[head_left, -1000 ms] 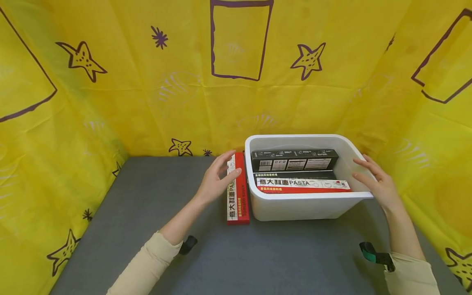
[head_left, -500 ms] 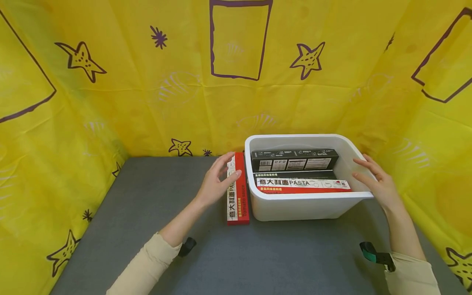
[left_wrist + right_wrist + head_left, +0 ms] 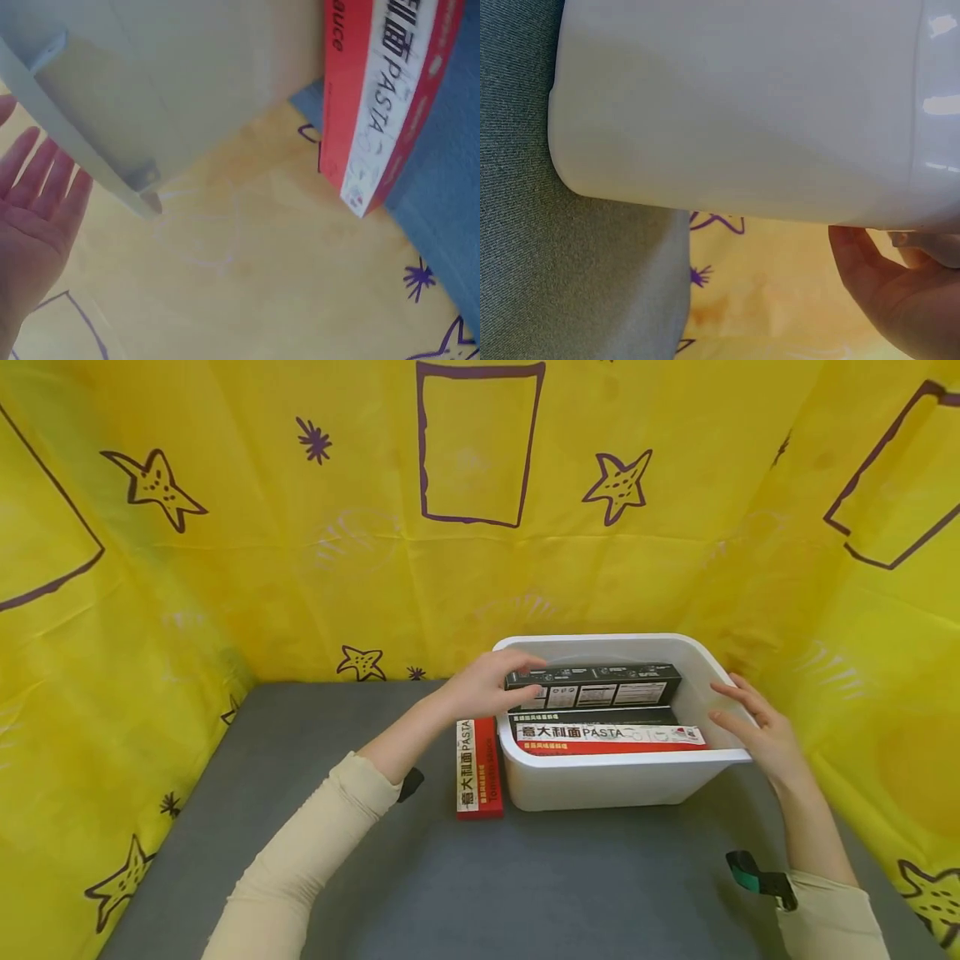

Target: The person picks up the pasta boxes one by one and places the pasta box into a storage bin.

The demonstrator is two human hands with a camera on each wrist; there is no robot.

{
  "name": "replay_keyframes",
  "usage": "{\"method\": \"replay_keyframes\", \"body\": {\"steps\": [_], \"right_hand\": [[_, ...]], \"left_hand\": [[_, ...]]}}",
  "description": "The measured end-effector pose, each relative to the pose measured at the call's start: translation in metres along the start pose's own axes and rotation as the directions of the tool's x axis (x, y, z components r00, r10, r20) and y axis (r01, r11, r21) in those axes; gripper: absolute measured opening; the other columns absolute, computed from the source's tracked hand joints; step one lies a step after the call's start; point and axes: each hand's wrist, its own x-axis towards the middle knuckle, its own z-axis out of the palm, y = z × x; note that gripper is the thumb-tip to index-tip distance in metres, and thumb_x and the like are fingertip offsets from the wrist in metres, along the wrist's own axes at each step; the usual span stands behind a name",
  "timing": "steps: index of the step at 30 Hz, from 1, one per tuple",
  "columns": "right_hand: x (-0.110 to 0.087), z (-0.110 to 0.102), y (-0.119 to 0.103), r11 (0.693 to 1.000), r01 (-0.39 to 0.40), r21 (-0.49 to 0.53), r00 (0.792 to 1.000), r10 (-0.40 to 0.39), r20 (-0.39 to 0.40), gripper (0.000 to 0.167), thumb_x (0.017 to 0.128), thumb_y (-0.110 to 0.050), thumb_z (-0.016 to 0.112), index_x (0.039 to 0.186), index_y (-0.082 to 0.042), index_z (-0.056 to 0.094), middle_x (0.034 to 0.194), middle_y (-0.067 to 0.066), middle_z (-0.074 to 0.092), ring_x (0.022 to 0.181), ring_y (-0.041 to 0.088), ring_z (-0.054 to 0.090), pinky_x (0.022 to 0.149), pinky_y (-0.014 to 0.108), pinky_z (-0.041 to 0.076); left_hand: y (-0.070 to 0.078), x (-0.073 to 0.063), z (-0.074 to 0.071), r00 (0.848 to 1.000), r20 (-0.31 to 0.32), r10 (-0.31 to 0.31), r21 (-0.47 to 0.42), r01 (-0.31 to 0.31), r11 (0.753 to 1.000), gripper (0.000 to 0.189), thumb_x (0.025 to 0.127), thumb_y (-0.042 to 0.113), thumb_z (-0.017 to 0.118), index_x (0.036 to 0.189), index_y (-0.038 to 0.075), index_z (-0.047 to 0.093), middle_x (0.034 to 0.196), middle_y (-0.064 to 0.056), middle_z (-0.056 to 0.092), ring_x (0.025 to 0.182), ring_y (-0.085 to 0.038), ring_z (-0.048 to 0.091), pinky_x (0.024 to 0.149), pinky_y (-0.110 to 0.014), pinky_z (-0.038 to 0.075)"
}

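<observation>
A white plastic bin (image 3: 592, 785) stands at the table's back right, with pasta boxes inside. My left hand (image 3: 491, 687) reaches over its left rim, thumb and fingertips overlapping the near end of a black box (image 3: 600, 677). In the left wrist view the fingers of that hand (image 3: 34, 217) extend past the rim. In front of that box are another black box (image 3: 600, 716) and a red-and-white pasta box (image 3: 600, 735). My right hand (image 3: 772, 743) holds the right rim; in its wrist view, fingers (image 3: 847, 251) meet the outer wall.
A red-and-white pasta box (image 3: 480, 768) lies lengthwise on the grey table (image 3: 570, 877), close against the bin's left side. A yellow printed cloth (image 3: 360, 585) hangs behind and along both sides. Dark camera straps (image 3: 757, 878) sit at the wrists.
My left hand has moved right, from above the red pasta box outside, over the bin's left rim to the black box. The right hand stays at the rim. The head view has shifted slightly.
</observation>
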Motion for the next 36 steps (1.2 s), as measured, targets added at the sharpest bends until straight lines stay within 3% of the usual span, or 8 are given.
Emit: {"method": "replay_keyframes", "body": {"steps": [3, 9, 14, 19, 23, 26, 29, 36], "right_hand": [[0.001, 0.001, 0.000, 1.000, 0.012, 0.003, 1.000, -0.012, -0.002, 0.050, 0.096, -0.024, 0.061, 0.145, -0.019, 0.050, 0.160, -0.003, 0.023, 0.148, 0.022, 0.013, 0.115, 0.037, 0.009], [0.002, 0.000, 0.001, 1.000, 0.010, 0.010, 1.000, -0.010, -0.003, 0.050, 0.097, -0.023, 0.061, 0.145, -0.020, 0.050, 0.161, -0.003, 0.021, 0.148, 0.024, 0.012, 0.116, 0.048, 0.005], [0.001, -0.001, 0.001, 1.000, 0.013, -0.007, 1.000, -0.013, -0.008, 0.050, 0.096, -0.024, 0.061, 0.145, -0.020, 0.050, 0.160, -0.004, 0.023, 0.147, 0.023, 0.013, 0.115, 0.040, 0.008], [0.001, 0.001, 0.001, 1.000, 0.020, -0.006, 1.000, -0.020, -0.009, 0.049, 0.096, -0.024, 0.061, 0.144, -0.019, 0.051, 0.159, -0.005, 0.025, 0.147, 0.022, 0.015, 0.115, 0.038, 0.009], [0.001, 0.003, 0.002, 0.999, 0.033, 0.004, 0.999, -0.033, -0.009, 0.049, 0.096, -0.023, 0.061, 0.143, -0.018, 0.051, 0.159, -0.005, 0.025, 0.147, 0.021, 0.015, 0.115, 0.037, 0.009], [0.002, 0.003, 0.003, 0.999, 0.037, 0.011, 0.999, -0.037, -0.009, 0.049, 0.096, -0.023, 0.061, 0.143, -0.018, 0.051, 0.159, -0.005, 0.025, 0.147, 0.020, 0.015, 0.116, 0.037, 0.008], [0.002, 0.003, 0.003, 0.999, 0.036, 0.016, 0.999, -0.036, -0.009, 0.049, 0.096, -0.023, 0.061, 0.143, -0.018, 0.051, 0.159, -0.005, 0.025, 0.147, 0.021, 0.015, 0.116, 0.038, 0.007], [0.001, 0.001, 0.005, 1.000, 0.025, 0.014, 1.000, -0.025, -0.008, 0.049, 0.096, -0.023, 0.061, 0.144, -0.020, 0.051, 0.160, -0.005, 0.024, 0.147, 0.021, 0.014, 0.115, 0.037, 0.009]], "left_hand": [[-0.003, 0.003, -0.001, 1.000, 0.026, -0.017, -0.002, 0.017, 1.000, 0.039, 0.096, 0.021, 0.063, 0.132, 0.007, 0.059, 0.129, -0.009, 0.061, 0.111, -0.027, 0.058, 0.095, -0.041, 0.046], [-0.003, 0.004, -0.002, 1.000, 0.013, -0.017, 0.024, 0.017, 1.000, 0.039, 0.096, 0.021, 0.062, 0.131, 0.006, 0.060, 0.128, -0.008, 0.061, 0.113, -0.025, 0.058, 0.093, -0.038, 0.047], [-0.002, 0.010, -0.001, 0.993, 0.083, -0.088, 0.144, 0.075, 0.987, 0.041, 0.098, 0.030, 0.059, 0.133, 0.009, 0.060, 0.133, -0.003, 0.059, 0.121, -0.020, 0.054, 0.098, -0.036, 0.044], [-0.006, 0.021, 0.006, 0.966, 0.208, -0.153, 0.330, 0.078, 0.941, 0.040, 0.100, 0.040, 0.052, 0.130, 0.016, 0.063, 0.130, 0.001, 0.060, 0.122, -0.016, 0.053, 0.097, -0.038, 0.045], [-0.010, 0.030, 0.013, 0.951, 0.249, -0.185, 0.430, 0.063, 0.901, 0.041, 0.100, 0.042, 0.050, 0.127, 0.016, 0.065, 0.126, 0.001, 0.063, 0.122, -0.015, 0.054, 0.112, -0.039, 0.030], [-0.007, 0.034, 0.016, 0.921, 0.286, -0.264, 0.498, 0.093, 0.862, 0.049, 0.099, 0.048, 0.047, 0.131, 0.015, 0.063, 0.130, 0.001, 0.062, 0.127, -0.016, 0.051, 0.118, -0.041, 0.012], [-0.003, 0.037, 0.018, 0.889, 0.314, -0.334, 0.548, 0.118, 0.828, 0.055, 0.099, 0.053, 0.042, 0.135, 0.015, 0.060, 0.133, 0.000, 0.060, 0.129, -0.017, 0.049, 0.118, -0.041, 0.007], [0.004, 0.034, 0.015, 0.852, 0.401, -0.338, 0.586, 0.045, 0.809, 0.058, 0.101, 0.056, 0.033, 0.141, 0.019, 0.053, 0.139, 0.004, 0.055, 0.132, -0.015, 0.046, 0.118, -0.043, 0.001]]}}
